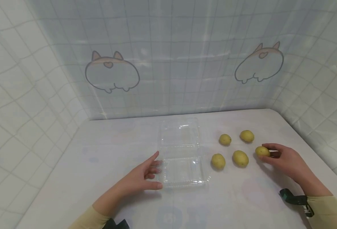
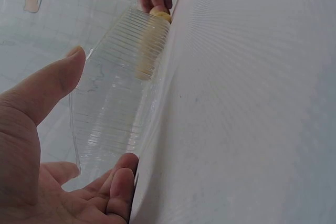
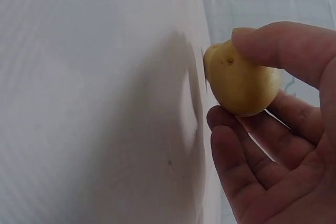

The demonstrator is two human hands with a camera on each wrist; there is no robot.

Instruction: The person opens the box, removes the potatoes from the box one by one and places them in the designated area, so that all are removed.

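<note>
A clear plastic clamshell box (image 1: 182,170) lies unfolded on the table, its lid (image 1: 179,132) laid back toward the wall. At the box's left side is my left hand (image 1: 145,175), thumb and fingers spread along the edge; in the left wrist view the box wall (image 2: 113,103) rises just past the fingertips. Over at the right, my right hand (image 1: 285,160) pinches a small yellow potato (image 3: 244,85) between thumb and fingers. Left of that hand sit more potatoes: one near (image 1: 240,158), one far (image 1: 247,136), and two closer to the box, a potato (image 1: 218,161) and a potato (image 1: 225,139).
The white table (image 1: 99,159) is enclosed by a tile-patterned curtain (image 1: 171,63) behind it and at both sides. Dark straps show at both wrists, such as the strap (image 1: 294,197) on the right sleeve.
</note>
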